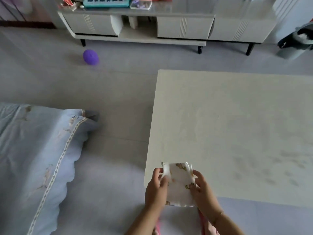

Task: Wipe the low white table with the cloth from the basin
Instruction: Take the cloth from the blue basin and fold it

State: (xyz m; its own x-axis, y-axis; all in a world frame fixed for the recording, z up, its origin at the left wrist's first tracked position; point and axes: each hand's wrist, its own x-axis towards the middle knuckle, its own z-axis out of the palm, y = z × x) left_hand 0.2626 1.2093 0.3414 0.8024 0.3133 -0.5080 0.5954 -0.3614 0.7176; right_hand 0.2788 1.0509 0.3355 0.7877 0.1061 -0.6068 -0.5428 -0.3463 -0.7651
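A small white cloth (179, 182) with brown printed figures is held between both hands over the near left corner of the low white table (237, 124). My left hand (156, 189) pinches the cloth's left edge, which is folded over. My right hand (204, 189) grips its right edge. The tabletop is bare, with faint dull smudges at the right. No basin is in view.
A light blue quilt (37, 158) lies on the floor to the left. A purple ball (91, 57) rests on the grey floor further back. A low cabinet (144, 26) with toys on top lines the far wall. A dark bag (299, 39) sits at the far right.
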